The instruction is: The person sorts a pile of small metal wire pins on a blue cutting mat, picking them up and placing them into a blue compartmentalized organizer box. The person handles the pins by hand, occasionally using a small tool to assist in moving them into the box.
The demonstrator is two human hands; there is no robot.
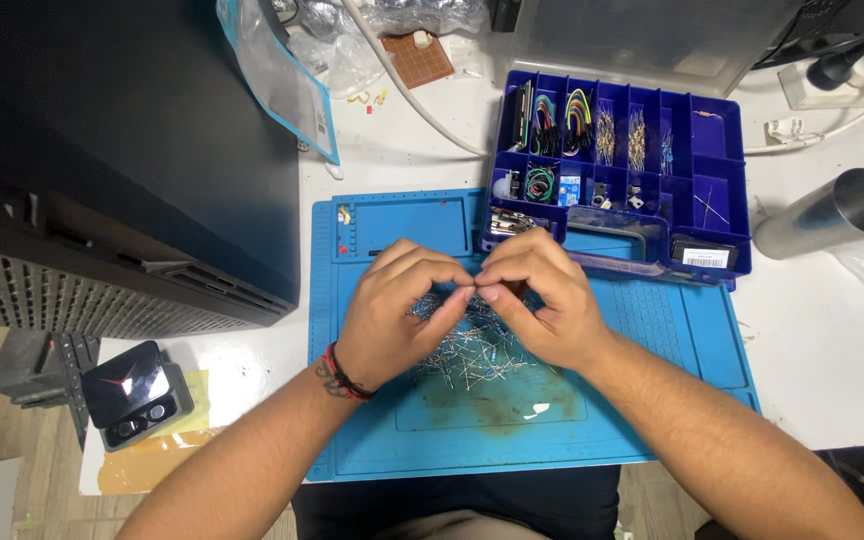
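My left hand (402,312) and my right hand (542,298) meet fingertip to fingertip above a blue work mat (652,400). Between the pinched fingers of both hands sits a small wire-legged component, too small to make out well. Under the hands lies a loose pile of small components with thin metal leads (472,355). A red and black band circles my left wrist.
A blue compartment box (722,205) with wires and small parts stands behind the mat, its clear lid up. A metal cylinder (832,212) lies at right. A black cabinet (122,160) fills the left. A small black case (132,393) sits at lower left.
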